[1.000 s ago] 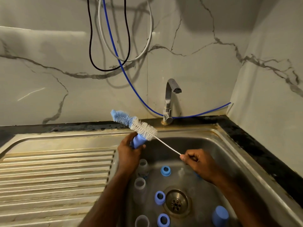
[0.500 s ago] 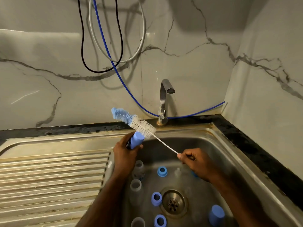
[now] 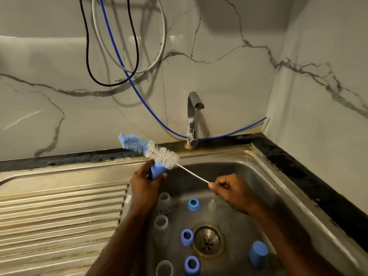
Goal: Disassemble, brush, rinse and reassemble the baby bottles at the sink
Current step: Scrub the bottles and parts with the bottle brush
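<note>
Your left hand (image 3: 143, 185) wraps its grip around a blue cap (image 3: 157, 170), held up over the back-left corner of the sink (image 3: 264, 176). Your right hand (image 3: 232, 191) pinches the thin twisted-wire stem of the bottle brush (image 3: 162, 154) — the white bristles lie against the cap's top, just above your left grip, and the blue sponge tip juts past it toward the wall. Below your hands, in the basin, lie clear bottles (image 3: 161, 226), blue collar rings (image 3: 187, 237) around the drain (image 3: 207, 241) and another blue cap (image 3: 258, 252) — all apart from both grips.
</note>
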Available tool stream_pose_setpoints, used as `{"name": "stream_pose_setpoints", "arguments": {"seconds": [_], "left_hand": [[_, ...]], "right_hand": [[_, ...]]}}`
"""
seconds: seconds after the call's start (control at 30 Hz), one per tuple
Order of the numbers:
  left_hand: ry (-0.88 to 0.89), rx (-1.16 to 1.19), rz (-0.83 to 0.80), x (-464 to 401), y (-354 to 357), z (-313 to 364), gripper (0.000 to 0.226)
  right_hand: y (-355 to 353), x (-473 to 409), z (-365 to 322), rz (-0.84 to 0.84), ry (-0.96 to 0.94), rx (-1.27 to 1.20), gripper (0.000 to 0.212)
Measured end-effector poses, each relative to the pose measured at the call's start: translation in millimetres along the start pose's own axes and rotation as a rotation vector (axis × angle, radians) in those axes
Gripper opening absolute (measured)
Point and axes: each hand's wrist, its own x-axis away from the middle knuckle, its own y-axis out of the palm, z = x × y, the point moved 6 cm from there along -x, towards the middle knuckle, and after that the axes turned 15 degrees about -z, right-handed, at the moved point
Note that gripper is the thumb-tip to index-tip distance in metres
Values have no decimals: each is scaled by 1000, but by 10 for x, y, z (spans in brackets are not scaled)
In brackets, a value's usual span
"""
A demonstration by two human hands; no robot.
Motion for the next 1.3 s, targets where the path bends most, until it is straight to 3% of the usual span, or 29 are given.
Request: {"name": "stream_pose_setpoints", "arguments": {"seconds": [0.07,0.2,0.33,0.5,0.63,0.8,0.93,1.1,1.2,1.3], "left_hand": [[-12,14,-21,-6,10,-8,57],[36,-60,-44,-11,55,5,38],[13,-3,-72,-15,52,9,55],[72,-35,-104,11,123,95,42],[32,16,-117,2,102,69,55],[26,28,-93,13,53,51,43],[2,21,-120,6,73,56,57],[23,72,-99,34,36,89,53],[3,325,-150,25,67,108,48],[-185,914,-175,21,216,93,29]], "right_hand": [[11,0,-4,12,-8,13,37],[64,-14,-42,-12,-17,25,37],[-4,-10,13,33,8,20,36],[26,-14,-9,0,-7,4,37],[18,-10,-8,22,1,11,38],[13,-17,18,-24,25,4,39],[38,-14,11,-7,18,9,40],[-3,-15,52,-36,52,9,41],[-24,1,32,4,59,9,41],[78,-29,-36,-15,33,2,40]]}}
